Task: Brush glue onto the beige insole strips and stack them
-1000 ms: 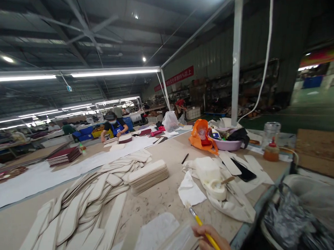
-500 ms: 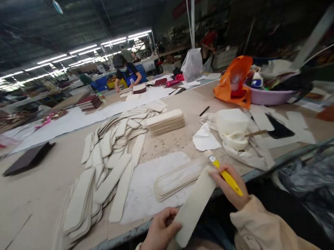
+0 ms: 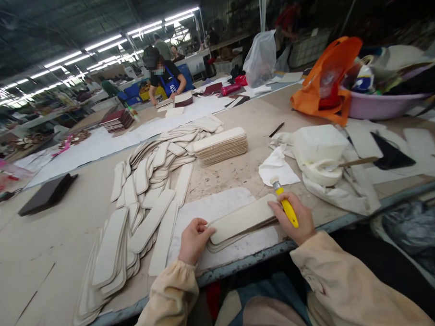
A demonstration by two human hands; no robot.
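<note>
A long cream panel with rounded ends (image 3: 241, 218) lies over a small stack of matching pieces on a white sheet (image 3: 219, 199). My left hand (image 3: 195, 238) pinches the panel's left end between thumb and fingers. At its other end, the thumb and fingertips of my right hand (image 3: 295, 219) touch the panel. That same hand grips a yellow-handled paintbrush (image 3: 290, 212), bristles pointing away from me. Beyond the brush rests a crumpled white cloth (image 3: 278, 167). A white tub (image 3: 319, 146) of pale paste, with a stick in it, stands to the right.
Loose cream panels (image 3: 146, 185) spread over the left of the table, beside a neat stack (image 3: 222, 146). A dark block (image 3: 47, 192) lies far left. An orange bag (image 3: 329, 81) and a purple basin (image 3: 384, 105) sit at right. Another person (image 3: 165, 79) works across the table.
Both hands have brought the cream panel forward and down from the table's edge onto the stack, covering its shiny wet top. The brush has stayed in my right hand.
</note>
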